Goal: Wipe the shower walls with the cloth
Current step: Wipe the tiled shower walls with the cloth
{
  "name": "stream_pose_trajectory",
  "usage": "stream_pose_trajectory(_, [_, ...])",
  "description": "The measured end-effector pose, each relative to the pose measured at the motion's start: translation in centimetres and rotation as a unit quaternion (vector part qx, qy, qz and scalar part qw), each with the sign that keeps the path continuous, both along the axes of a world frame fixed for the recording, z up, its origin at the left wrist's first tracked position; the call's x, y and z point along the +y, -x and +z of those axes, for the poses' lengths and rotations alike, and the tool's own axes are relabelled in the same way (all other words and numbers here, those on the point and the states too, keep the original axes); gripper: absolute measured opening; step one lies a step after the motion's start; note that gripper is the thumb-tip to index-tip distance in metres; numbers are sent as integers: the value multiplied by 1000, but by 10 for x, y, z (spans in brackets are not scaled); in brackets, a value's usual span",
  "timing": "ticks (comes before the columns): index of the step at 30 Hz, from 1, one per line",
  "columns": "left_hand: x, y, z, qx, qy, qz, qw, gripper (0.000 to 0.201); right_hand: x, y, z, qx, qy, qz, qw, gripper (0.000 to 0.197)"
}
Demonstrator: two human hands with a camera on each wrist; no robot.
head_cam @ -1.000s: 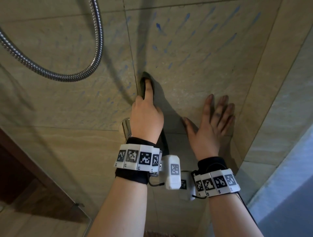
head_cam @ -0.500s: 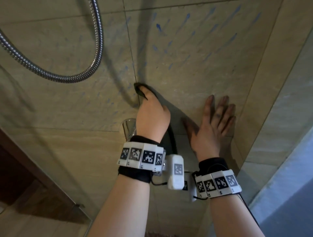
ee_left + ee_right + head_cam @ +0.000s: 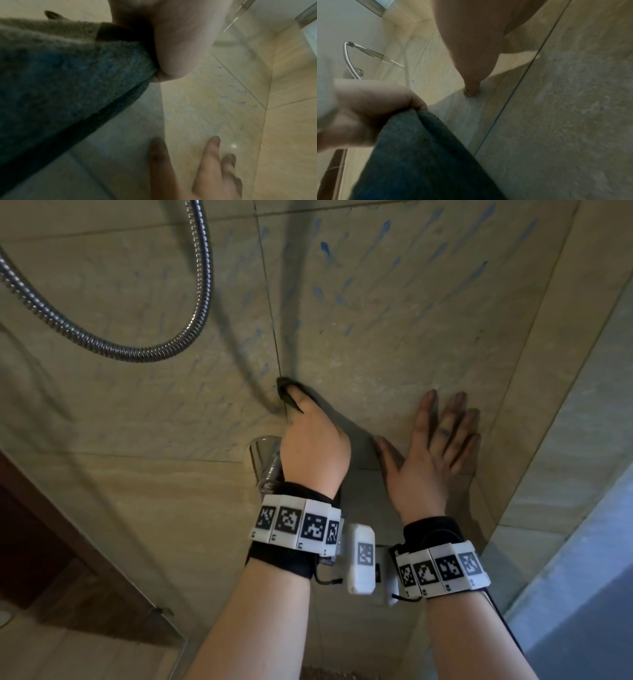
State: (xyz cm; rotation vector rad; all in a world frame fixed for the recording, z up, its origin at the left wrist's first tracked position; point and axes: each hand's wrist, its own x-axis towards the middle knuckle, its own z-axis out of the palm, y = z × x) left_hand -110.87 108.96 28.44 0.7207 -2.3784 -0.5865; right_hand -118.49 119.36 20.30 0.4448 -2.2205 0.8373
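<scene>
A dark grey cloth [image 3: 283,389] lies against the beige tiled shower wall [image 3: 394,344], which carries blue streaks. My left hand [image 3: 310,440] grips the cloth and presses it on the tile beside a vertical grout line, with one finger stretched over its upper tip. In the left wrist view the cloth [image 3: 60,88] bunches under the palm. The right wrist view shows curled left-hand fingers [image 3: 373,102] over the cloth [image 3: 419,155]. My right hand [image 3: 436,446] lies flat on the wall to the right, fingers spread, holding nothing.
A metal shower hose [image 3: 191,302] loops across the wall at upper left. A chrome fitting [image 3: 265,460] sticks out just left of my left wrist. The wall corner [image 3: 555,364] runs down on the right. A glass panel edge [image 3: 171,631] and brown woodwork sit lower left.
My left hand has slid the cloth a little down the wall, and its outstretched finger now tilts to the left. The right hand has stayed in place.
</scene>
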Motion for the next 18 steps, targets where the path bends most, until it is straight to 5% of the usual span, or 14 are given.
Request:
stream_pose_trajectory(6, [4,7,21,5,-21,-5,1000,78,2,1,0,-31,-9,20,999,87])
stream_pose_trajectory(18, [-11,11,45,43,79,0,996,79,0,0,-3,-13,6,15,1000,88])
